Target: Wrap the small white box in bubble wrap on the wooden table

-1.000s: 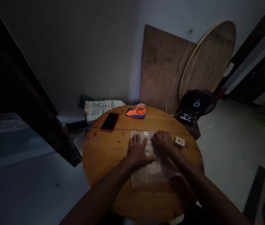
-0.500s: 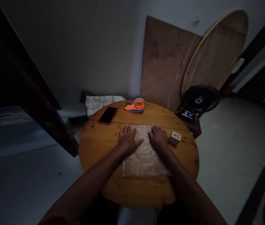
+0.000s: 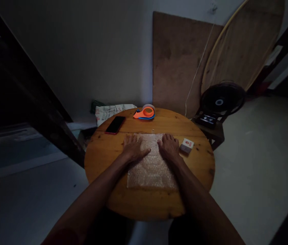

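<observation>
1. Clear plastic, head view: bubble wrap (image 3: pixel 152 166) lying flat, just below the centre of the frame, on round wooden table (image 3: pixel 200 166).
2. Left hand (image 3: pixel 133 148): palm down on upper left part of bubble wrap, fingers extended, thumb spread inward.
3. Right hand (image 3: pixel 169 147): palm down on upper right part, fingers close together, thumb apart; nothing pinched in either hand.
4. Small box (image 3: pixel 187 143), white top with red print: just beside right hand, right of centre.
5. Orange-and-blue tape dispenser (image 3: pixel 141 115) at far table edge, upper centre; dark-screened phone (image 3: pixel 115 125), red-edged, to its left.
6. Black fan (image 3: pixel 225 102) at right; brown board (image 3: pixel 176 61) upright against wall, upper right of centre.
</observation>
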A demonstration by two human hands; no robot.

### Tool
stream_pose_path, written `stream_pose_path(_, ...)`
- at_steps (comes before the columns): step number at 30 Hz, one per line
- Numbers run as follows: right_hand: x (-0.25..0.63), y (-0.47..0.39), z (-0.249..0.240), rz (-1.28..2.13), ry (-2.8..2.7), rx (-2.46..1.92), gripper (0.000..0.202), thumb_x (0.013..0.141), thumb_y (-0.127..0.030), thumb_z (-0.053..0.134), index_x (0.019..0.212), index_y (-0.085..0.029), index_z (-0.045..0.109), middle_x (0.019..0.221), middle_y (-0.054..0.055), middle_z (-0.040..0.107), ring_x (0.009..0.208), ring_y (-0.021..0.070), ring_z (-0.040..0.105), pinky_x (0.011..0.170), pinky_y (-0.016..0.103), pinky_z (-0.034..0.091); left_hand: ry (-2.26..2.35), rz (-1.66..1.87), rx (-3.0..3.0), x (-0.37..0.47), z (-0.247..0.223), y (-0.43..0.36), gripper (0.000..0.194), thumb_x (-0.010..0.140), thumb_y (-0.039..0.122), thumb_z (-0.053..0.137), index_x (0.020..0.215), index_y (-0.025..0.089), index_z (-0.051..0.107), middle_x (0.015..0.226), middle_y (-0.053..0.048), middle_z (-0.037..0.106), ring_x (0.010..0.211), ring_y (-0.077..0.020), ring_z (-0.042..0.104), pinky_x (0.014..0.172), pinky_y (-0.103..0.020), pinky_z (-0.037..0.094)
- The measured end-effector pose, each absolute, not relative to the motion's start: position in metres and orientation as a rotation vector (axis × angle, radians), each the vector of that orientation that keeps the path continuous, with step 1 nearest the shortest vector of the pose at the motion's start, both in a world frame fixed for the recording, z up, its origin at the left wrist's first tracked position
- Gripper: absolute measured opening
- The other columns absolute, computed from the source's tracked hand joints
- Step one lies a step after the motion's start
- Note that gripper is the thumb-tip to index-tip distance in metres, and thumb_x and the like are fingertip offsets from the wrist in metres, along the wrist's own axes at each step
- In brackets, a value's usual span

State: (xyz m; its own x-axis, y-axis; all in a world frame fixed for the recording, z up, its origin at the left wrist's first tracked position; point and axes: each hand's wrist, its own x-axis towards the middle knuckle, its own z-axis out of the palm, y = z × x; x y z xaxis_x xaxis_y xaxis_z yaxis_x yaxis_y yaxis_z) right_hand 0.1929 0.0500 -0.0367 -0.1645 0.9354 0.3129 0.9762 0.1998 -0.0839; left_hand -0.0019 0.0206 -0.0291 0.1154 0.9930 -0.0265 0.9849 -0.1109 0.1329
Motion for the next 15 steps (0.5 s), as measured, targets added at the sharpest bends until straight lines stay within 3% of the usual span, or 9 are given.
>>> stream_pose_path(7,0.194,0.051,-0.037,-0.152,-2.181,-1.845,0.042,0.095,-0.037,0.037,0.126,-0.014,0.051,0.133,0.015,0.051,0.121,0.0266,0.041,0.094,0.038,0.029,1.88,0.076,2.247,-0.02,-0.023,0.028,0.098,0.07,0.087,0.027,0.148,0.028,0.027,0.158,-0.011,0.014,0.144,-0.0418,0.006,0.112,-0.059,0.007)
stream_pose_path(15,0.195,0.049,-0.035,-0.148,-2.178,-1.836,0.039,0.096,-0.034,0.034,0.124,-0.015,0.052,0.132,0.015,0.053,0.12,0.0255,0.042,0.092,0.037,0.029,1.812,0.052,2.296,-0.031,-0.017,0.031,0.093,0.077,0.08,0.032,0.149,0.023,0.022,0.158,-0.012,0.013,0.144,-0.0396,0.007,0.111,-0.059,0.011)
